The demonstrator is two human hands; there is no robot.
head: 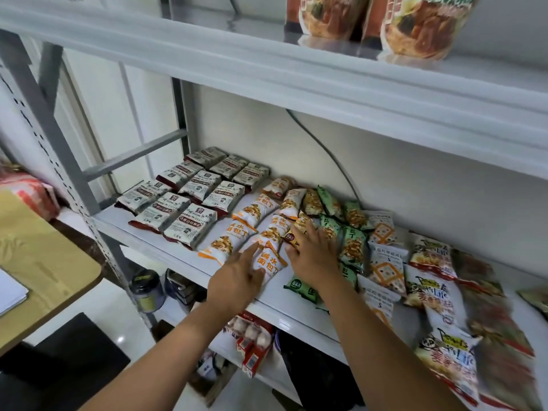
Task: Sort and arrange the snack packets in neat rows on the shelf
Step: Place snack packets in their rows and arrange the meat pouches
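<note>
Middle shelf (139, 229), white, on a grey metal rack. Snack packets lie flat along it, grouped by kind from the left end to the right.

Left end: grey-and-white packets (192, 200) in three tidy rows running from front edge to back, each overlapping the next. Just beside them, toward the middle: orange-and-white packets (252, 210) in two rough rows, angled the same way. The ones at the back sit out of line. Next right: green packets (351, 244), loosely heaped. A lone green packet (299, 287) lies near the front edge. Then lattice-print packets (385, 264), white with orange, in one row front to back. Then panda-print packets (434, 292), a row reaching the front edge. Right end: dark reddish packets (492, 321), blurred, print unreadable.

Left hand (237, 280): palm down at the front edge, forefinger stretched straight. Its tip rests on the front packet (268, 264) of the orange-and-white rows, and the thumb lies against the same packet. Nothing gripped.

Right hand (314, 256): palm down, fingers spread wide, pressed flat where the orange-and-white rows meet the green heap. Nothing held.

Surroundings: upper shelf (267, 72) carries two big noodle bags (421, 25) toward its right. A red box (252, 345) sits on a lower level. A dark cable (329, 155) runs down the back wall. A wooden tabletop (44, 256) stands left of the rack, with white paper (12, 292) on it.
</note>
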